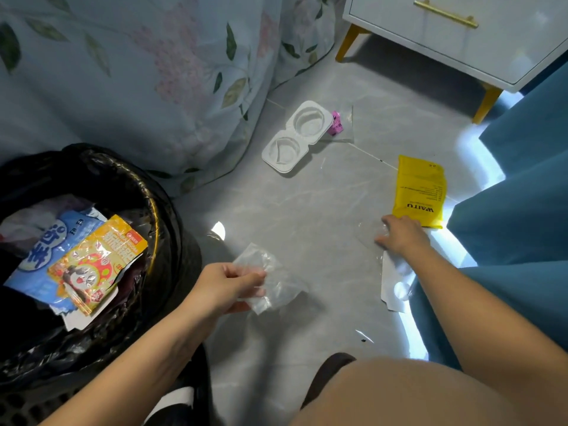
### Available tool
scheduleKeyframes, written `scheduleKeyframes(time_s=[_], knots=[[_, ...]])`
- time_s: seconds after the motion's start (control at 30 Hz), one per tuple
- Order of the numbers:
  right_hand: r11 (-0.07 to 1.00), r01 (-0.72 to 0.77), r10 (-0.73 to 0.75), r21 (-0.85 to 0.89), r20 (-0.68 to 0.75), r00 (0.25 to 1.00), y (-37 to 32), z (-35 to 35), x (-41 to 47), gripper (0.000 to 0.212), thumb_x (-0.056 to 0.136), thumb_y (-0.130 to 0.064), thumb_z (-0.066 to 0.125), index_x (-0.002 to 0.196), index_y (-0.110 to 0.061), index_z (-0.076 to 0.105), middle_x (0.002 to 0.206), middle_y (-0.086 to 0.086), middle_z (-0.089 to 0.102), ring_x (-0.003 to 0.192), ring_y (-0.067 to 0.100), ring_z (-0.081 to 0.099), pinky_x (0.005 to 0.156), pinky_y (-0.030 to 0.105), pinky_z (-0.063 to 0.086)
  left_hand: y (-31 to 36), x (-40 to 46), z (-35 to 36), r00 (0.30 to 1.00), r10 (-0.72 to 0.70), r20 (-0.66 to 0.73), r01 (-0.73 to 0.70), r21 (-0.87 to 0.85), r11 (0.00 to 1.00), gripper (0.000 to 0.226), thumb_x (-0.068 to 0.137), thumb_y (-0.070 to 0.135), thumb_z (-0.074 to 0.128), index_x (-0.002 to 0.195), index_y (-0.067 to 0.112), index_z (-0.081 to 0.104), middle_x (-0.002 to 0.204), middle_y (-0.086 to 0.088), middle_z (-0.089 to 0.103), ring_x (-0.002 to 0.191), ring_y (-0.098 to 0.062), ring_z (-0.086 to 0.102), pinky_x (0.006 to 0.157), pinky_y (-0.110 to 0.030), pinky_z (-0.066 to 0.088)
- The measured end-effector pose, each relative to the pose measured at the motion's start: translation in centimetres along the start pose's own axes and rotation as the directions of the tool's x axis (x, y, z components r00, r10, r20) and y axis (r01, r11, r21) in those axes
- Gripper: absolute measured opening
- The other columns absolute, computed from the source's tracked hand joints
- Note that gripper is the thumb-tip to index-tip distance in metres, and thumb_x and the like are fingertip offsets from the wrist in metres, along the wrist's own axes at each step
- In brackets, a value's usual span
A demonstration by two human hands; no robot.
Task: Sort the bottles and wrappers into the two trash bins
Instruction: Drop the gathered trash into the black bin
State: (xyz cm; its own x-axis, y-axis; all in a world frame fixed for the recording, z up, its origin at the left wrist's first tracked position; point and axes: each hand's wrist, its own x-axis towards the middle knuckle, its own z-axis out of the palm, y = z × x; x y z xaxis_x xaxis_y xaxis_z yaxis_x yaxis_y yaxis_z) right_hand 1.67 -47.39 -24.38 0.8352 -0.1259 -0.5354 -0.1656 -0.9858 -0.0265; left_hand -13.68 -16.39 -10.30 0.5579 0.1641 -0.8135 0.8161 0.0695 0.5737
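Note:
My left hand (226, 287) pinches a crumpled clear plastic wrapper (273, 281) just above the floor, right of the black-lined trash bin (159, 204). The bin holds a blue wrapper (46, 250) and an orange snack wrapper (98, 262). My right hand (402, 233) reaches down onto a clear plastic film (368, 232) on the floor, fingers curled on it, just below a yellow packet (419, 192). Farther off lie a white two-cup plastic tray (295, 136) and a small clear bag with a pink label (338, 123). A white wrapper (395, 287) lies under my right forearm.
A floral bedsheet (138, 72) hangs behind the bin. A white cabinet on yellow legs (461, 32) stands at the back right. Teal curtain (522, 195) borders the right side. My knee (399, 395) fills the lower right.

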Motion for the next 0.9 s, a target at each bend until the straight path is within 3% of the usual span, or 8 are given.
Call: scheduleKeyframes(time_s=[0.17, 0.23, 0.3, 0.43, 0.57, 0.67, 0.8, 0.9], knots=[[0.991, 0.038, -0.036, 0.131, -0.019, 0.999, -0.3, 1.0, 0.3, 0.016, 0.082, -0.021, 0.071, 0.088, -0.015, 0.057, 0.104, 0.016, 0.064, 0.098, 0.033, 0.058, 0.075, 0.033, 0.045, -0.1, 0.5, -0.2, 1.0, 0.005, 0.006, -0.005, 0.023, 1.0, 0.005, 0.084, 0.014, 0.072, 0.083, 0.009, 0.071, 0.059, -0.001, 0.069, 0.052, 0.0, 0.065, 0.042, -0.015, 0.046], [0.984, 0.037, -0.036, 0.175, -0.01, 0.999, -0.4, 0.7, 0.5, 0.012, 0.079, -0.016, 0.073, 0.077, -0.012, 0.063, 0.094, 0.015, 0.069, 0.091, 0.031, 0.062, 0.073, 0.032, 0.047, -0.1, 0.5, -0.3, 1.0, 0.008, 0.022, -0.009, 0.05, 0.999, 0.006, 0.084, 0.014, 0.071, 0.08, 0.01, 0.071, 0.059, -0.001, 0.069, 0.052, -0.002, 0.066, 0.044, -0.016, 0.048], [0.967, 0.063, -0.059, 0.246, -0.023, 0.998, -0.8, 0.1, 0.5, 0.012, 0.074, -0.014, 0.077, 0.078, -0.005, 0.071, 0.085, 0.015, 0.071, 0.082, 0.028, 0.063, 0.071, 0.03, 0.047, -0.2, 0.5, -0.4, 0.999, 0.011, 0.033, -0.014, 0.075, 0.997, 0.006, 0.084, 0.014, 0.071, 0.081, 0.009, 0.071, 0.061, -0.003, 0.07, 0.053, -0.003, 0.066, 0.046, -0.017, 0.05], [0.907, 0.142, -0.14, 0.396, -0.034, 0.99, -3.1, -2.0, -1.2, 0.01, 0.078, -0.017, 0.076, 0.078, -0.007, 0.073, 0.068, 0.01, 0.066, 0.066, 0.02, 0.06, 0.047, 0.017, 0.041, 0.8, -0.3, -0.5, 0.996, 0.074, 0.043, -0.078, 0.109, 0.991, 0.007, 0.084, 0.014, 0.072, 0.078, 0.01, 0.07, 0.062, 0.0, 0.07, 0.057, -0.004, 0.068, 0.051, -0.019, 0.053], [0.807, 0.218, -0.248, 0.548, -0.02, 0.969, -6.4, -4.3, -3.8, 0.012, 0.082, -0.018, 0.072, 0.084, -0.006, 0.073, 0.067, 0.009, 0.069, 0.053, 0.007, 0.06, 0.06, 0.018, 0.048, 3.8, -2.8, -1.0, 0.975, 0.215, 0.049, -0.219, 0.093, 0.971, 0.006, 0.084, 0.012, 0.07, 0.083, 0.006, 0.07, 0.058, 0.005, 0.068, 0.053, -0.002, 0.066, 0.046, -0.016, 0.049], [0.718, 0.217, -0.306, 0.661, 0.02, 0.952, -9.1, -6.7, -6.6, 0.01, 0.086, -0.014, 0.067, 0.085, -0.005, 0.07, 0.061, 0.002, 0.065, 0.039, 0.001, 0.054, 0.043, 0.012, 0.043, 5.8, -5.7, -2.6, 0.941, 0.338, 0.012, -0.338, 0.056, 0.94, 0.008, 0.085, 0.011, 0.067, 0.086, 0.003, 0.07, 0.056, 0.004, 0.065, 0.051, -0.002, 0.063, 0.046, -0.016, 0.05], [0.629, 0.25, -0.388, 0.736, 0.019, 0.922, -12.3, -9.5, -10.7, 0.008, 0.088, -0.012, 0.064, 0.082, -0.008, 0.067, 0.064, 0.002, 0.064, 0.04, 0.003, 0.051, 0.04, 0.014, 0.042, 6.7, -9.5, -7.9, 0.875, 0.467, -0.127, -0.465, 0.049, 0.884, 0.012, 0.082, 0.015, 0.067, 0.075, 0.005, 0.07, 0.057, 0.001, 0.066, 0.05, -0.003, 0.061, 0.044, -0.015, 0.049], [0.586, 0.302, -0.45, 0.752, -0.007, 0.893, -14.3, -10.9, -13.2, 0.008, 0.088, -0.015, 0.065, 0.082, -0.01, 0.068, 0.067, 0.002, 0.066, 0.049, 0.009, 0.055, 0.045, 0.018, 0.046, 6.3, -10.3, -14.1, 0.843, 0.481, -0.241, -0.453, 0.167, 0.876, 0.014, 0.079, 0.016, 0.07, 0.075, 0.003, 0.072, 0.06, -0.002, 0.069, 0.053, -0.004, 0.065, 0.047, -0.015, 0.052]])
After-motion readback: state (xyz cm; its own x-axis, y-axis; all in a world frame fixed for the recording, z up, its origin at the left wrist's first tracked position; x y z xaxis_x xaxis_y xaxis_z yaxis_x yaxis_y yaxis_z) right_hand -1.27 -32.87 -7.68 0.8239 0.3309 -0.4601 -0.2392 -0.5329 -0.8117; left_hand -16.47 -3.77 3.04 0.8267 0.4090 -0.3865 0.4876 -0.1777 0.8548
